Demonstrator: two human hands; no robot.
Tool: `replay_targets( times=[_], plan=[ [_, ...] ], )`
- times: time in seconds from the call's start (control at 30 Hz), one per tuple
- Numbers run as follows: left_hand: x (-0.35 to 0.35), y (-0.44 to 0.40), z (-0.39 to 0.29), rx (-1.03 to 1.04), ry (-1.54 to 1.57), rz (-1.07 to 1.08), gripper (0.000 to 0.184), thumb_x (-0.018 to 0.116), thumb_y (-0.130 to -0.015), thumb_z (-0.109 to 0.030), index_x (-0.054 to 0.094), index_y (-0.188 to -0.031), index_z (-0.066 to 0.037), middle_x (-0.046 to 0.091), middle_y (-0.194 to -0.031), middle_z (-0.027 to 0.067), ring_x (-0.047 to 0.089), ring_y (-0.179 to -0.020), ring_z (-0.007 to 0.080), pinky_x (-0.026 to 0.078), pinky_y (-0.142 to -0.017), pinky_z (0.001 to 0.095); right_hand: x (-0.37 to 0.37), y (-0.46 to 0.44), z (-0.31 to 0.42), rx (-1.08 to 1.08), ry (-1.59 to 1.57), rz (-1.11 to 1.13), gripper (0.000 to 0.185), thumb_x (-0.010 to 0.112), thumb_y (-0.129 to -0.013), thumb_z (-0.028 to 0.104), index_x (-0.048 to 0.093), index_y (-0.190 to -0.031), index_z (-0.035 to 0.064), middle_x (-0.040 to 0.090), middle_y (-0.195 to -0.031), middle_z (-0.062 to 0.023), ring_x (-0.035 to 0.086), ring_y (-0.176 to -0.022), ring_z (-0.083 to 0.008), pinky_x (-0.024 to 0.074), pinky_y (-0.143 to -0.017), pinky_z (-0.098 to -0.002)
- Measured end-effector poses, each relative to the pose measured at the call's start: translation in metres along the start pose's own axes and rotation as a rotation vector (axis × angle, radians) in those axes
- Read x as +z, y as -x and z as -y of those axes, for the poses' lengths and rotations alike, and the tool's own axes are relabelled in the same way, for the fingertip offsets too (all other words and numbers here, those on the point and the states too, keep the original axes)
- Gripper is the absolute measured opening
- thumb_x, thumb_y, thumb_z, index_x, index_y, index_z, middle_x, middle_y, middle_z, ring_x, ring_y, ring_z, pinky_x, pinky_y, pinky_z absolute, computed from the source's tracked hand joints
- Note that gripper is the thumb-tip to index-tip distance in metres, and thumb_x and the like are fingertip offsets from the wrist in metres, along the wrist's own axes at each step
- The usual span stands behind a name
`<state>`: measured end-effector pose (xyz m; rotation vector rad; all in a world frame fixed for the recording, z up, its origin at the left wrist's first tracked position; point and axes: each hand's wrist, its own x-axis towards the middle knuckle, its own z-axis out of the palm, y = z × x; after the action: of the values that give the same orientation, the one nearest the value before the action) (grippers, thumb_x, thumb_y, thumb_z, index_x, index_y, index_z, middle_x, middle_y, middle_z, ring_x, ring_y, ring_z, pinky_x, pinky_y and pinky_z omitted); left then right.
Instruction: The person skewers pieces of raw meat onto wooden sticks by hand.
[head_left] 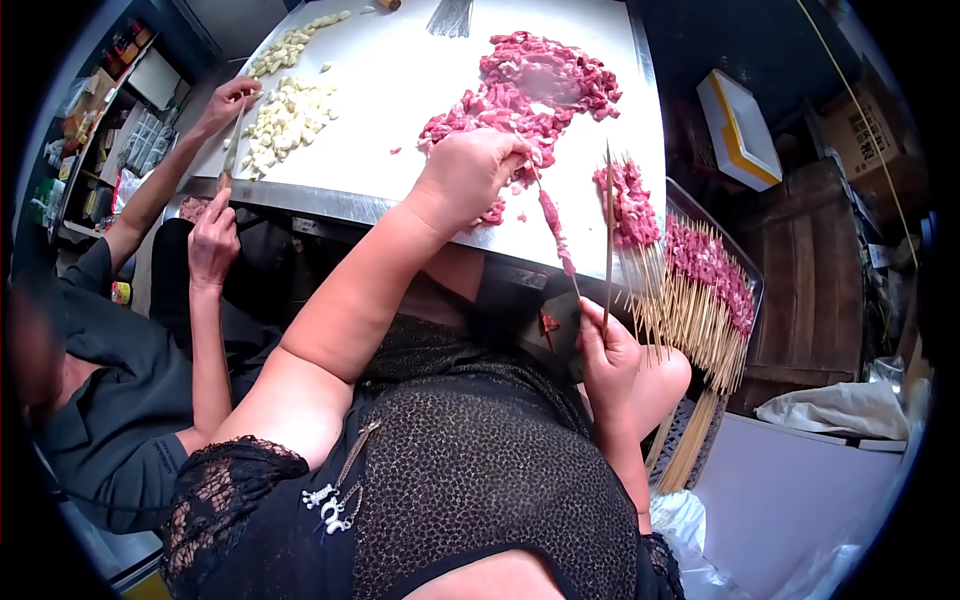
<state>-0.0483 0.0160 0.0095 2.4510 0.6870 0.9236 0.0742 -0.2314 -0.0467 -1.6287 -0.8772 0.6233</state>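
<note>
My right hand [610, 355] grips the lower end of a bamboo skewer [577, 286] that carries several pieces of raw meat [553, 225]. A second, bare stick [608, 250] rises from the same hand. At the skewer's upper end, my left hand [470, 170] is closed, thumb and fingers pinched on a small piece of meat that they mostly hide. Just behind it spreads a pile of cut raw meat [545, 80] on the white tabletop [400, 90]. Finished-looking meat skewers [628, 205] lie on the table's right corner, beside my right hand.
More meat skewers fill a tray [757, 290] at the right, above bundled bare sticks [690, 440]. On the left, a co-worker's hands [213, 240] hold a knife [234, 150] near peeled garlic cloves [290, 115]. Thin metal sticks [451, 18] lie at the back.
</note>
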Motion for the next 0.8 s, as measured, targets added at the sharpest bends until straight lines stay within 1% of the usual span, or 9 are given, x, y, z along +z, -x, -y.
replay_targets(
  times=[0.03, 0.1, 0.13, 0.2, 0.23, 0.37, 0.47, 0.63, 0.8],
  plan=[
    [0.005, -0.001, 0.005, 0.000, 0.001, 0.002, 0.020, 0.063, -0.082, -0.010, 0.063, -0.098, 0.001, 0.066, -0.095, 0.0138, 0.065, -0.080, 0.0236, 0.050, -0.072, 0.0290, 0.000, 0.000, -0.001, 0.001, 0.003, 0.001, 0.021, 0.058, -0.086, 0.003, 0.064, -0.106, 0.0015, 0.062, -0.079, -0.0017, 0.054, -0.067, -0.0053, 0.0443, -0.061, -0.0185],
    [0.013, -0.001, 0.011, -0.237, 0.429, -0.091, 0.013, 0.058, -0.086, -0.012, 0.063, -0.094, -0.003, 0.065, -0.088, 0.0116, 0.064, -0.077, 0.0197, 0.051, -0.070, 0.0300, 0.001, 0.001, -0.002, 0.008, 0.003, 0.007, 0.021, 0.058, -0.086, 0.003, 0.064, -0.106, 0.0019, 0.063, -0.079, -0.0018, 0.055, -0.068, -0.0053, 0.0444, -0.062, -0.0185],
    [0.015, 0.000, 0.010, -0.240, 0.426, -0.089, 0.013, 0.058, -0.086, -0.012, 0.063, -0.094, -0.003, 0.065, -0.088, 0.0116, 0.064, -0.077, 0.0197, 0.051, -0.070, 0.0300, 0.002, 0.002, -0.002, 0.029, -0.006, 0.010, 0.021, 0.058, -0.086, 0.004, 0.064, -0.106, 0.0022, 0.062, -0.078, -0.0013, 0.054, -0.066, -0.0051, 0.0441, -0.061, -0.0186],
    [0.017, -0.002, 0.007, -0.617, 1.265, -0.022, 0.017, 0.050, -0.091, -0.011, 0.059, -0.102, -0.001, 0.066, -0.090, 0.0098, 0.064, -0.080, 0.0168, 0.052, -0.074, 0.0293, 0.003, -0.002, 0.001, 0.042, -0.021, 0.011, 0.021, 0.058, -0.086, 0.004, 0.064, -0.107, 0.0024, 0.061, -0.077, -0.0008, 0.053, -0.065, -0.0049, 0.0438, -0.060, -0.0187],
    [0.015, -0.002, 0.004, -0.613, 1.325, 0.020, 0.020, 0.046, -0.093, -0.010, 0.055, -0.107, 0.001, 0.065, -0.095, 0.0113, 0.064, -0.086, 0.0183, 0.052, -0.079, 0.0315, 0.004, 0.000, 0.002, 0.063, -0.038, 0.023, 0.021, 0.058, -0.086, 0.004, 0.064, -0.106, 0.0024, 0.060, -0.075, -0.0002, 0.052, -0.063, -0.0047, 0.0431, -0.059, -0.0187],
    [0.017, 0.000, 0.001, -0.620, 1.419, 0.083, 0.021, 0.048, -0.091, -0.005, 0.053, -0.110, 0.001, 0.062, -0.106, 0.0179, 0.063, -0.096, 0.0233, 0.050, -0.087, 0.0333, 0.008, -0.001, -0.001, 0.048, -0.044, 0.011, 0.021, 0.058, -0.086, 0.004, 0.064, -0.107, 0.0025, 0.055, -0.070, 0.0016, 0.048, -0.060, -0.0040, 0.0407, -0.055, -0.0188],
    [0.017, 0.003, -0.007, -0.646, 1.439, 0.040, 0.022, 0.050, -0.089, -0.004, 0.054, -0.110, 0.000, 0.062, -0.105, 0.0162, 0.063, -0.094, 0.0210, 0.049, -0.087, 0.0328, 0.007, -0.001, 0.000, 0.094, -0.081, 0.029, 0.022, 0.058, -0.086, 0.004, 0.064, -0.107, 0.0026, 0.054, -0.068, 0.0022, 0.047, -0.059, -0.0037, 0.0399, -0.054, -0.0186],
    [0.029, 0.003, 0.002, -0.658, 1.451, -0.076, 0.020, 0.053, -0.092, -0.021, 0.059, -0.097, -0.002, 0.065, -0.091, 0.0115, 0.064, -0.081, 0.0174, 0.053, -0.080, 0.0314, 0.005, 0.002, 0.002, 0.079, -0.060, 0.046, 0.022, 0.057, -0.087, 0.004, 0.064, -0.107, 0.0026, 0.052, -0.066, 0.0025, 0.047, -0.058, -0.0037, 0.0393, -0.053, -0.0185],
    [0.020, 0.003, -0.005, -0.683, 1.508, -0.021, 0.023, 0.052, -0.092, -0.022, 0.059, -0.100, -0.002, 0.065, -0.091, 0.0094, 0.063, -0.085, 0.0164, 0.051, -0.082, 0.0299, 0.005, 0.004, 0.010, 0.114, -0.129, 0.042, 0.022, 0.057, -0.087, 0.004, 0.064, -0.108, 0.0023, 0.053, -0.067, 0.0025, 0.047, -0.058, -0.0038, 0.0393, -0.053, -0.0181]
  ],
)
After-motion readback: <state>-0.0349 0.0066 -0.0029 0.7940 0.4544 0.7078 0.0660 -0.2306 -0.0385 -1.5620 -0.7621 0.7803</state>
